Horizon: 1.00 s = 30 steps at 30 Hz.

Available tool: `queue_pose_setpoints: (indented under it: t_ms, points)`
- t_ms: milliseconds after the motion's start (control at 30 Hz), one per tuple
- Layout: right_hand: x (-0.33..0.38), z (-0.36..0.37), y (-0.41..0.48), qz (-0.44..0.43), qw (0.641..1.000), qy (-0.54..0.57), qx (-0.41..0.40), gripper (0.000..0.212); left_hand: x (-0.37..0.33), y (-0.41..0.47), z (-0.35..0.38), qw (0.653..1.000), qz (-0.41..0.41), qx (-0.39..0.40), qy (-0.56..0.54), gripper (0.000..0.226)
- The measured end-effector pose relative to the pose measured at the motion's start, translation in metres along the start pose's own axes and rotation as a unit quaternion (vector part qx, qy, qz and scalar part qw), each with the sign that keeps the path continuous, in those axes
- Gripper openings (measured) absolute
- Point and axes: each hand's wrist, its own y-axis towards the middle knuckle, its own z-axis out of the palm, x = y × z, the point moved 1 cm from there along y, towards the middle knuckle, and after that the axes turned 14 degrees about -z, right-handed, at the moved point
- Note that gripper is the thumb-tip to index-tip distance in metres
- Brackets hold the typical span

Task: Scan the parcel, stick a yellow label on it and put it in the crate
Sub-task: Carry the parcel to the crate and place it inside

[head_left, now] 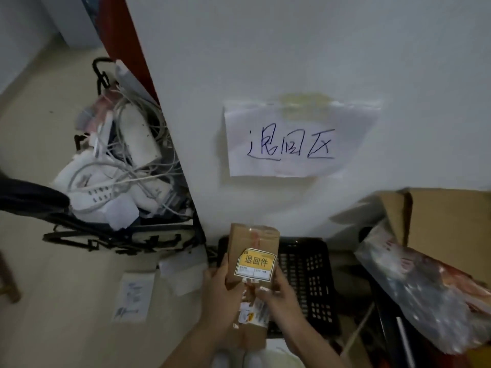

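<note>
Hands (221, 290) (279, 296) raised together, both grips holding labelled parcel (252, 251) above black crate (308, 274)

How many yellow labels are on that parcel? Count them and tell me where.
1. A single yellow label sits on the upper face of the cardboard parcel, which the left hand and right hand hold above the black crate. Hidden faces may carry more.
</note>
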Motion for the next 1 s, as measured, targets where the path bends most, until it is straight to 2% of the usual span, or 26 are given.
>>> queue_pose_setpoints:
  t_ms: [200, 333, 533, 667, 800, 1000]
  points:
    - [-0.092, 0.003, 0.061, 0.026, 0.999, 0.001, -0.017, 0.058, 0.056, 0.071, 0.045, 0.998, -0.056, -0.002, 0.015, 0.068]
    - [-0.149, 0.007, 0.094, 0.058, 0.998, -0.002, -0.025, 0.047, 0.085, 0.110, 0.075, 0.997, -0.080, -0.005, 0.009, 0.072]
    - [-0.223, 0.013, 0.125, 0.141, 0.989, 0.026, -0.045, 0.033, 0.132, 0.158, 0.107, 0.995, -0.101, 0.004, -0.004, 0.064]
    - [-0.261, 0.025, 0.142, 0.137, 0.989, 0.060, -0.014, 0.035, 0.156, 0.194, 0.125, 0.990, -0.134, -0.013, 0.045, 0.065]
    - [-0.298, 0.031, 0.157, 0.127, 0.989, 0.072, -0.023, 0.045, 0.180, 0.219, 0.145, 0.987, -0.148, 0.017, 0.053, 0.074]
    - [-0.329, 0.032, 0.171, 0.126, 0.989, 0.070, -0.022, 0.047, 0.190, 0.238, 0.157, 0.985, -0.155, 0.064, 0.028, 0.065]
